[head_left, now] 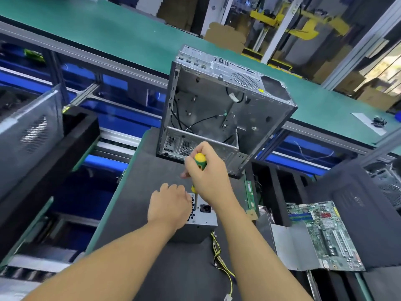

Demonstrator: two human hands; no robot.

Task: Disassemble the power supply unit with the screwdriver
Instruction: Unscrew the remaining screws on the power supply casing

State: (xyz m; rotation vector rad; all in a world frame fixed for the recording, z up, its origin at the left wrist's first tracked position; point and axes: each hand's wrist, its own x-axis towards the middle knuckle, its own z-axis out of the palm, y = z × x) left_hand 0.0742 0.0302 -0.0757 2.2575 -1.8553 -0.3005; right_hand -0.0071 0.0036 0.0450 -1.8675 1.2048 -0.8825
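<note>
Fingers [187, 170] of the right hand [208, 174] were curled tight round the screwdriver [200, 161], tip on the power supply unit [204, 218]. Left hand [169, 207] gripped that unit, 6 o'clock of the case [223, 109].

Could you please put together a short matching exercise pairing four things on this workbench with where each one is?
Things:
1. screwdriver
2. power supply unit
3. computer case
4. motherboard

Places:
A. lying flat at the far right
B. gripped in the right hand
C. under the left hand
D. standing open beyond both hands

Pairs: 1-B, 2-C, 3-D, 4-A
</note>
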